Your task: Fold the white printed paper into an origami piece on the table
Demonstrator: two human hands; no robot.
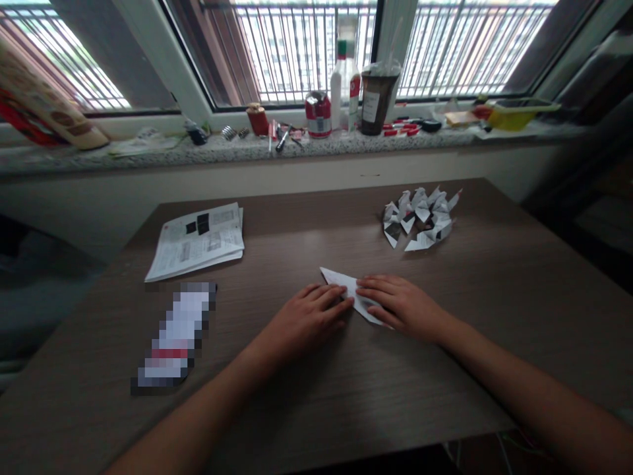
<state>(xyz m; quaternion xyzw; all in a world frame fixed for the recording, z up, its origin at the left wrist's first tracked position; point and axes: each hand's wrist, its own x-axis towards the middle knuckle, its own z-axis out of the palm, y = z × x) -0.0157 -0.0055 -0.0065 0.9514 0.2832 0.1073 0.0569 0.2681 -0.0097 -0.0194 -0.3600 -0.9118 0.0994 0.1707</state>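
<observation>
A folded piece of white paper (349,285), long and pointed at its far left end, lies flat on the brown table (277,409) in front of me. My left hand (316,313) rests over its near left edge, fingers stretched out and fingertips touching it. From the other side my right hand (400,303) lies across the right part, its fingers laid flat and slightly apart. Both palms face down, and they cover much of the paper. Beyond my right hand stands a cluster of folded paper pieces (422,214) with pointed tips, made of printed paper.
Printed sheets (202,241) lie stacked at the table's back left. Nearer me is a blurred-out phone-like object (178,333). On the stone windowsill (198,158) stand a red can (318,115), bottles (343,92), a drink cup (378,99), a yellow container (517,113) and small tools.
</observation>
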